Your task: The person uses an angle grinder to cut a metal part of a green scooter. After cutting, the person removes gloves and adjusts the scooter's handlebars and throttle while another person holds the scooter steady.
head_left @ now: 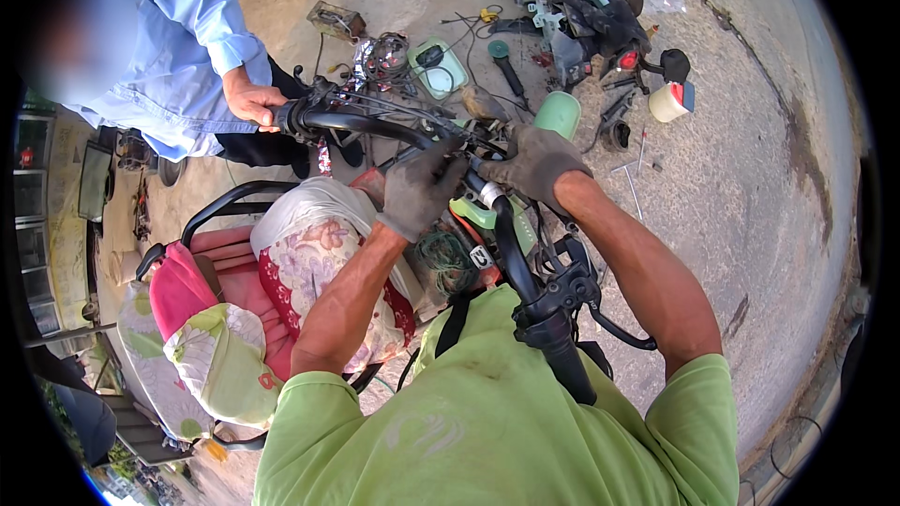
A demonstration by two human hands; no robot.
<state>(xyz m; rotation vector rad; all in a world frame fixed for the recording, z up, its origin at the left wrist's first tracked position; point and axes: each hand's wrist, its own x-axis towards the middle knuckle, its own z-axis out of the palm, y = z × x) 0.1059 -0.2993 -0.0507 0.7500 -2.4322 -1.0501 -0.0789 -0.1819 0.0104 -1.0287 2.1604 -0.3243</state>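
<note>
Two gloved hands, left hand (422, 189) and right hand (532, 163) both closed around black handlebar (511, 244), co-worker's hand (255, 100) gripping far end

Concrete floor (750, 178): green tray (441, 70), screwdriver (506, 66), loose wires (389, 56), scooter parts (581, 9) scattered.

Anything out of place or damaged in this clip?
Yes. Loose parts and a tangled bundle of wires lie scattered on the concrete ground. Both gloved hands, left hand and right hand, work at the stripped black handlebar.
</note>
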